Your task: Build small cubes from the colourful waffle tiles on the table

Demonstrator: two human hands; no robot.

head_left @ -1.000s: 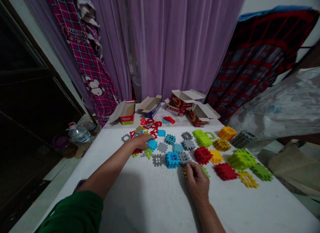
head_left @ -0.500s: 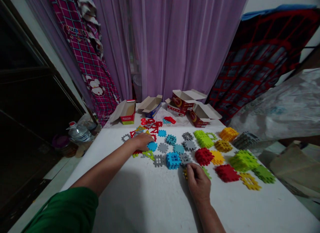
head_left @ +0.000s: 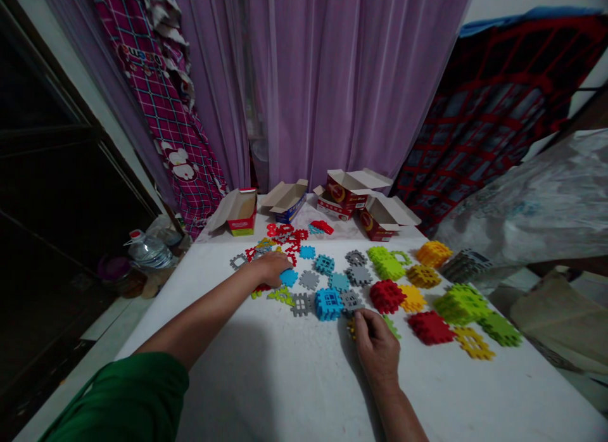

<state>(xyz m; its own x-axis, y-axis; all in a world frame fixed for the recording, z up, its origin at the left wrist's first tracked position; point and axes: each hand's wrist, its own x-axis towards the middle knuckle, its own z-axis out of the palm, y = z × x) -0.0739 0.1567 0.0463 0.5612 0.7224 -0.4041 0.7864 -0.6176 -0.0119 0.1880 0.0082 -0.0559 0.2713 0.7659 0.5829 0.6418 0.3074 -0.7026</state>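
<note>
My left hand is stretched out over the pile at the far left of the table, knuckles up. A blue interlocking plastic tile shows right at its fingertips; whether the fingers grip it is hidden. My right hand rests on the white table nearer to me, fingers curled in and thumb against them. What is in it, if anything, I cannot make out. A yellow tile and a green tile peek out beside its fingers. Just beyond are a grey window tile and a blue stack.
Red pieces are heaped behind my left hand. On the right stand stacks of red, lime green, yellow and dark grey tiles. Several opened cardboard boxes line the back edge before a purple curtain.
Both hands stay in nearly the same place. The whole view has shifted very slightly; no tile has visibly been moved.
</note>
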